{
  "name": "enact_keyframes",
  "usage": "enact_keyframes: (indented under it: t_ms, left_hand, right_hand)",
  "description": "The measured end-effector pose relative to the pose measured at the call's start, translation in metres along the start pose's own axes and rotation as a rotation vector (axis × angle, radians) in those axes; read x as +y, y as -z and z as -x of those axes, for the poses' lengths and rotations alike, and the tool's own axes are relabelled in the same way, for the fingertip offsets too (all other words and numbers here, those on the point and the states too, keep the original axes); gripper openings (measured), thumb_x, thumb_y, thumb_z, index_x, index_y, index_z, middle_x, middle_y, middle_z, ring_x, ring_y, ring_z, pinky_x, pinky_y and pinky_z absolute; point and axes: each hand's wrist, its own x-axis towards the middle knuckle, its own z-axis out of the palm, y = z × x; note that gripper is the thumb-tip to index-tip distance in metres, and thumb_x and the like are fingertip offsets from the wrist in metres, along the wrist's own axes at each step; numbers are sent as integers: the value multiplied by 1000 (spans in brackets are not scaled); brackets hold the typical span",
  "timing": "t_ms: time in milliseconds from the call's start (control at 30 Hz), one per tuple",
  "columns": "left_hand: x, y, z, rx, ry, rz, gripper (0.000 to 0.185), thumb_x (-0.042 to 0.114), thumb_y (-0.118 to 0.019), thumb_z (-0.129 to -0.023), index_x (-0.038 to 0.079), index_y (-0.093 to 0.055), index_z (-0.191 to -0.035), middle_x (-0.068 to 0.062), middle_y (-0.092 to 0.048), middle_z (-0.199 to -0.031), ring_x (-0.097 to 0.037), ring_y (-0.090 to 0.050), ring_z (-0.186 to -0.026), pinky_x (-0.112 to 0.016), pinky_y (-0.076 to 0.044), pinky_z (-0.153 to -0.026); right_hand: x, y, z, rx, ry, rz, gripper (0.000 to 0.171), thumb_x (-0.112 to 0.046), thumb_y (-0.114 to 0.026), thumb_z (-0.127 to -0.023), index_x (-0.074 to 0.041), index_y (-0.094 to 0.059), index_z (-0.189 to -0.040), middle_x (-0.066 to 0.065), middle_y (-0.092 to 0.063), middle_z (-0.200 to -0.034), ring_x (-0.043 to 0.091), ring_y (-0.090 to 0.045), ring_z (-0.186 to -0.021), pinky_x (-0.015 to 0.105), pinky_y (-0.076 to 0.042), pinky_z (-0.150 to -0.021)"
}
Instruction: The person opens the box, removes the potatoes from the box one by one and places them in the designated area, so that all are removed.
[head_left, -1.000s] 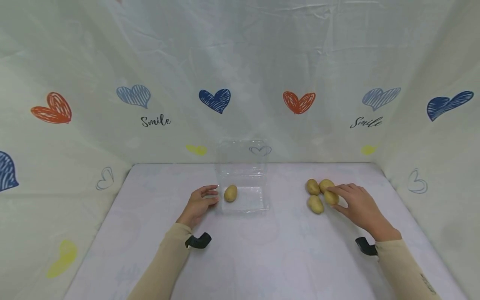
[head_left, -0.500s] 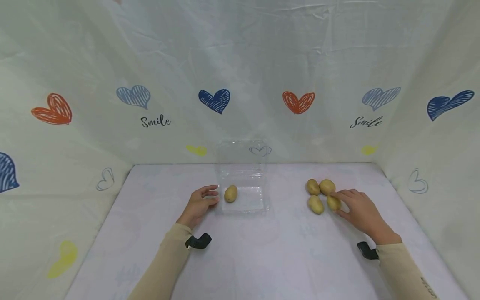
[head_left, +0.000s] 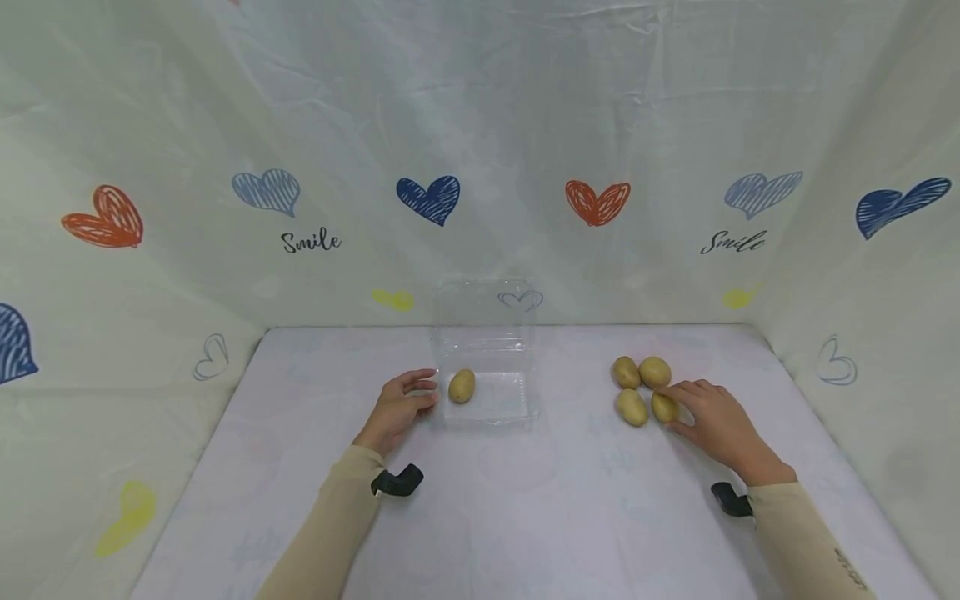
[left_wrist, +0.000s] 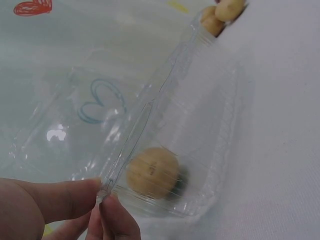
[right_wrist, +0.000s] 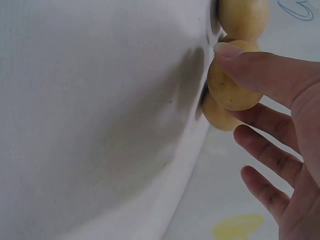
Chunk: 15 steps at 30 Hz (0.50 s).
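Potatoes: one (head_left: 462,386) lies at 9 o'clock inside the clear plastic box (head_left: 491,398), mid-tabletop (head_left: 480,500). The left hand (head_left: 396,407) pinches the box's left rim between thumb and fingertips, as it did a second ago. At 3 o'clock of the box sits a cluster of four. The right hand (head_left: 712,421) has slid slightly nearer the body, and its grip now closes thumb and fingers on the nearest potato (head_left: 664,407), which has shifted with it. Judgement: pickup is beginning; the potato has not left the tabletop.
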Motion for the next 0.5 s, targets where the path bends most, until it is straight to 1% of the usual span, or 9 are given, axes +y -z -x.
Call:
enact_keyframes:
  t_ms: [267,500]
  left_hand:
    - [1,1,-1,7,6,1,47,-11,-67,-97,-2,-60,-143,-17,-64,-124,-14,-63,-94,-23,-55,-80]
    - [1,0,0,4,3,-1,47,-11,-67,-97,-2,-60,-143,-19,-64,-125,-14,-63,-94,-23,-55,-79]
  right_hand:
    - [-1,-3,-2,-1,5,-8,55,-6,-95,-73,0,-73,-124,19,-74,-115,41,-67,-104,62,-53,-86]
    - [0,-7,-1,-18,4,-29,55,-5,-94,-74,2,-73,-124,21,-74,-116,42,-67,-105,62,-53,-84]
